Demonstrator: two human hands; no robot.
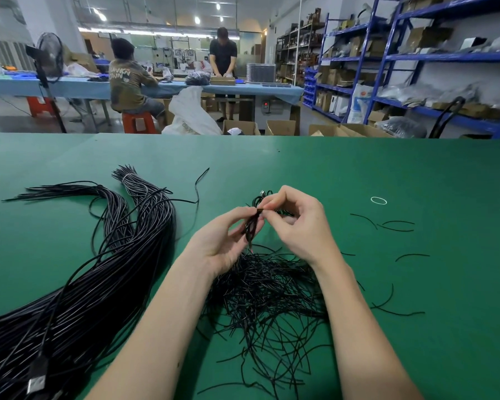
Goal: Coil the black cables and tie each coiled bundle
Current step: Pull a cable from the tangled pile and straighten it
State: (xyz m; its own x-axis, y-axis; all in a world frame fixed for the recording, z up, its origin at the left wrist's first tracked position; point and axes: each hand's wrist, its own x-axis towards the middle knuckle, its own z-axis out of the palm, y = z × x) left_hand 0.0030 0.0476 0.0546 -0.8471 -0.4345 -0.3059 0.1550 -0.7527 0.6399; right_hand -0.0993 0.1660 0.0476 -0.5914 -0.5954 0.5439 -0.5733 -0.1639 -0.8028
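- The left hand [225, 243] holds a small coiled bundle [254, 223] of black cable above the table [358, 174], its fingers curled round the lower part of the coil.
- The right hand [298, 223] pinches at the top of the same bundle with thumb and forefinger closed on what looks like a thin tie; the tie itself is too small to make out.
- Risk, as I judge it: if the left grip loosens while the tie is being twisted, the loops could spring apart and the coil would need rewinding.
- A loosely wrapped tie could slip off the slick cable.
- The pile of short black ties [269, 295] lies directly under the hands, so a dropped tie would be lost among them.
- The uncoiled cables [104, 284] lie in a long thick bunch on the left of the table, one USB plug [36, 382] showing at the near edge.
- A white rubber band [378, 200] lies well apart to the right.
- The table has a green mat; beyond it two people work at a blue table [70, 85], with blue shelving [416, 57] and cardboard boxes [280, 127] to the right.
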